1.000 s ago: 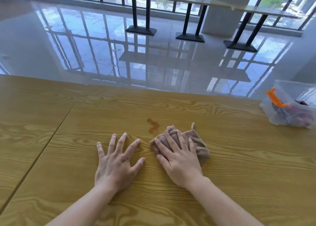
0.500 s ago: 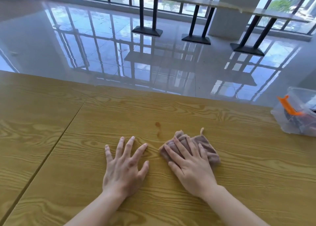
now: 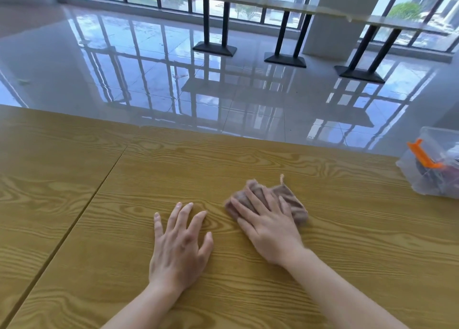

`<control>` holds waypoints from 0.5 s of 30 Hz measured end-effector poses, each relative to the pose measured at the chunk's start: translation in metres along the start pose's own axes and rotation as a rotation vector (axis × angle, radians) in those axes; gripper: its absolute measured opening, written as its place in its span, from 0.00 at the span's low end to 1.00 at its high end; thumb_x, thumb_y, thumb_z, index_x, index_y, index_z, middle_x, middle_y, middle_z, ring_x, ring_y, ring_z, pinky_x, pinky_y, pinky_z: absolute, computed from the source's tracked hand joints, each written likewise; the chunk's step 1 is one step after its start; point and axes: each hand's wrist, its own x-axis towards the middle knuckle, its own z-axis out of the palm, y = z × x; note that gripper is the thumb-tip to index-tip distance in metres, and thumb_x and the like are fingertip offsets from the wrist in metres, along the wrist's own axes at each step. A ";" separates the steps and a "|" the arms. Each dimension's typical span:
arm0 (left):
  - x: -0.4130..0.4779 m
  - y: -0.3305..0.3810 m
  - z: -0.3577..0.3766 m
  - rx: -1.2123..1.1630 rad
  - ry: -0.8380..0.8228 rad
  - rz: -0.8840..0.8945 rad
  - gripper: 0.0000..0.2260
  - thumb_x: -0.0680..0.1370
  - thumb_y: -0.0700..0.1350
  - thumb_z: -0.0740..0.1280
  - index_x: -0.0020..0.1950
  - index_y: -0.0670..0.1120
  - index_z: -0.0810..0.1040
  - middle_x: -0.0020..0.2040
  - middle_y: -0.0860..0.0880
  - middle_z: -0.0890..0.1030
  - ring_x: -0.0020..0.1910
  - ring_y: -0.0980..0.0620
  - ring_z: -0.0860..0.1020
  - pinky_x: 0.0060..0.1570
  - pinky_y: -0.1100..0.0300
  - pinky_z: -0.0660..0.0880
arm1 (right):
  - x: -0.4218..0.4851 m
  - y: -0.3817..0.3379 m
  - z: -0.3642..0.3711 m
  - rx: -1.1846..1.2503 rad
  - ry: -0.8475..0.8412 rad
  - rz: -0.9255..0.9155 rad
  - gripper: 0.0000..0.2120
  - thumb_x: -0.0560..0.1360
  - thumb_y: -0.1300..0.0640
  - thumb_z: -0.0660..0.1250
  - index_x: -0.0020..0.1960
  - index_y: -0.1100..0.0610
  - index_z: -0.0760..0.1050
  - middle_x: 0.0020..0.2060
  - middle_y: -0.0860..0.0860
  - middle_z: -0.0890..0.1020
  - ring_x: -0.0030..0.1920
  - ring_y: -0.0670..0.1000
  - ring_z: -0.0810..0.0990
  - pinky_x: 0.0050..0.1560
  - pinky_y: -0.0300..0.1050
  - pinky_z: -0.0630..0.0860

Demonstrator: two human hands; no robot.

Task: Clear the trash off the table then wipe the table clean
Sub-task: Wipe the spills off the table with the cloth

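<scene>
Flat-fingered, my right hand (image 3: 269, 229) pressed the bunched cloth (image 3: 289, 194) onto the table (image 3: 124, 229); my left hand (image 3: 178, 249) lay spread, gripping nothing. Bunched so, I judged it might skip spots.

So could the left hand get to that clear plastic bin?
Probably not easily: the plastic bin sits far right, and the right hand pressing the cloth lies between it and the left hand.
</scene>
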 end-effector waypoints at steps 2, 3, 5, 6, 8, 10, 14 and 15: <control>0.001 0.000 0.001 0.005 -0.014 -0.007 0.28 0.76 0.64 0.48 0.72 0.57 0.67 0.78 0.49 0.63 0.79 0.49 0.53 0.76 0.35 0.44 | -0.027 0.035 -0.003 -0.032 0.014 0.088 0.22 0.79 0.31 0.36 0.72 0.23 0.38 0.78 0.34 0.38 0.79 0.49 0.36 0.75 0.60 0.36; 0.000 0.001 0.002 0.019 -0.030 -0.003 0.28 0.76 0.64 0.47 0.72 0.56 0.67 0.78 0.49 0.63 0.79 0.48 0.53 0.76 0.35 0.43 | -0.024 0.052 -0.008 -0.033 -0.014 0.187 0.22 0.79 0.31 0.36 0.72 0.22 0.37 0.78 0.34 0.38 0.79 0.49 0.35 0.75 0.61 0.37; 0.001 0.003 0.003 0.028 -0.033 0.000 0.28 0.76 0.64 0.47 0.71 0.54 0.67 0.77 0.48 0.63 0.79 0.47 0.53 0.75 0.34 0.44 | 0.008 0.064 -0.020 0.004 -0.068 0.431 0.23 0.79 0.33 0.36 0.73 0.25 0.38 0.79 0.37 0.38 0.79 0.53 0.35 0.76 0.65 0.38; 0.001 0.004 0.001 0.022 -0.026 -0.003 0.28 0.77 0.64 0.47 0.71 0.54 0.67 0.77 0.48 0.63 0.79 0.46 0.53 0.75 0.33 0.44 | 0.033 0.057 -0.024 0.026 -0.070 0.511 0.24 0.79 0.34 0.37 0.75 0.27 0.39 0.80 0.40 0.39 0.79 0.56 0.34 0.75 0.67 0.38; 0.002 0.006 -0.001 -0.026 -0.009 -0.008 0.27 0.77 0.63 0.47 0.71 0.53 0.67 0.76 0.49 0.64 0.79 0.48 0.54 0.75 0.35 0.43 | 0.073 0.020 -0.027 0.060 -0.093 0.493 0.25 0.81 0.36 0.39 0.77 0.31 0.40 0.80 0.43 0.39 0.78 0.60 0.34 0.74 0.70 0.37; 0.001 0.002 -0.002 -0.143 0.052 -0.019 0.26 0.77 0.61 0.48 0.71 0.52 0.68 0.75 0.50 0.65 0.78 0.50 0.57 0.77 0.39 0.42 | 0.076 -0.026 -0.017 0.049 -0.079 0.270 0.24 0.81 0.36 0.39 0.77 0.31 0.41 0.80 0.43 0.40 0.78 0.60 0.33 0.73 0.70 0.35; -0.003 -0.009 -0.003 -0.458 0.197 -0.076 0.22 0.78 0.55 0.51 0.69 0.52 0.69 0.72 0.51 0.70 0.74 0.53 0.64 0.77 0.42 0.50 | -0.032 -0.057 0.013 0.004 0.036 -0.156 0.22 0.83 0.34 0.45 0.76 0.28 0.48 0.81 0.42 0.51 0.80 0.56 0.44 0.74 0.65 0.42; -0.003 -0.010 -0.002 -0.469 0.201 -0.074 0.22 0.78 0.55 0.52 0.69 0.52 0.70 0.71 0.51 0.71 0.74 0.52 0.65 0.77 0.42 0.51 | -0.057 -0.042 0.009 -0.006 0.032 -0.138 0.22 0.83 0.35 0.46 0.76 0.28 0.49 0.80 0.41 0.52 0.81 0.56 0.47 0.74 0.64 0.45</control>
